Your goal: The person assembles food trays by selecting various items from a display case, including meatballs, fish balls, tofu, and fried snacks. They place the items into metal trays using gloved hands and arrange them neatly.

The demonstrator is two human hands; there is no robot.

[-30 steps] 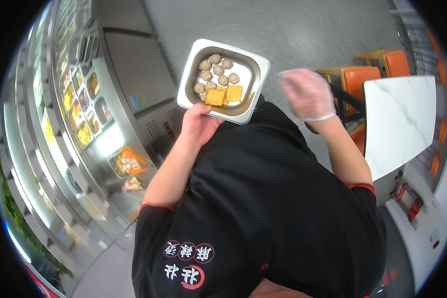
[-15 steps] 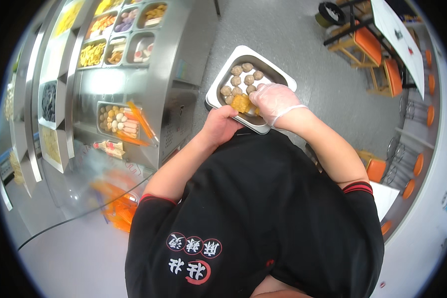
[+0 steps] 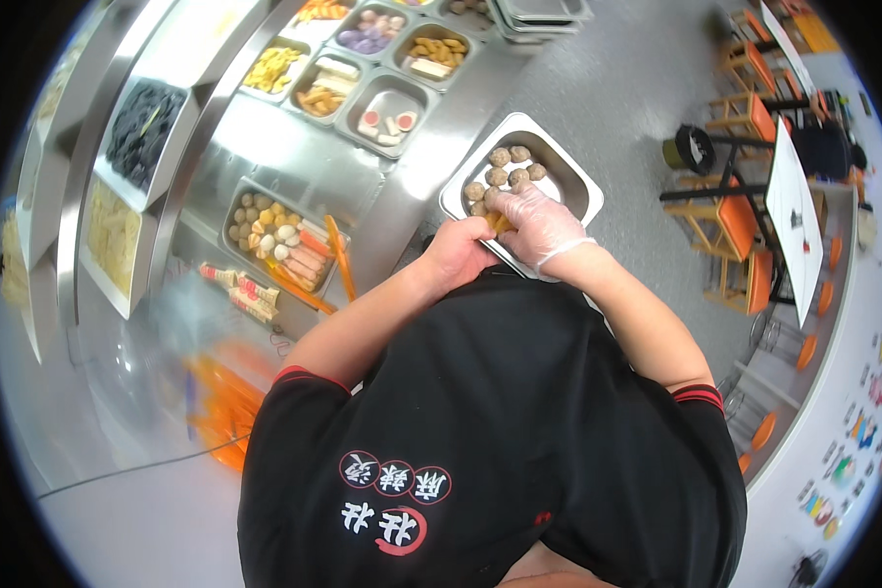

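A deep metal tray (image 3: 580, 176) with a pale rim is held in front of my body, with several brownish meatballs (image 3: 500, 157) on its bottom. My left hand (image 3: 461, 253), bare, grips the near left rim, thumb over the edge and the other fingers hidden below. Inside the tray, my right hand (image 3: 539, 230), in a clear plastic glove, curls its fingers over yellow food pieces (image 3: 501, 223) at the near side. The hand covers most of those pieces, so their full shape is hidden.
On the steel counter (image 3: 257, 137) at left, several trays of food are set in, and a mixed tray (image 3: 279, 240) with orange tongs (image 3: 338, 257) sits nearer. Stacked metal lids or trays (image 3: 539, 22) lie at the far corner. Tables and orange chairs (image 3: 730, 225) stand at right.
My view has turned, so the counter and tables appear shifted. My right hand has come down over the yellow pieces, covering more of them. My left hand keeps its grip on the tray.
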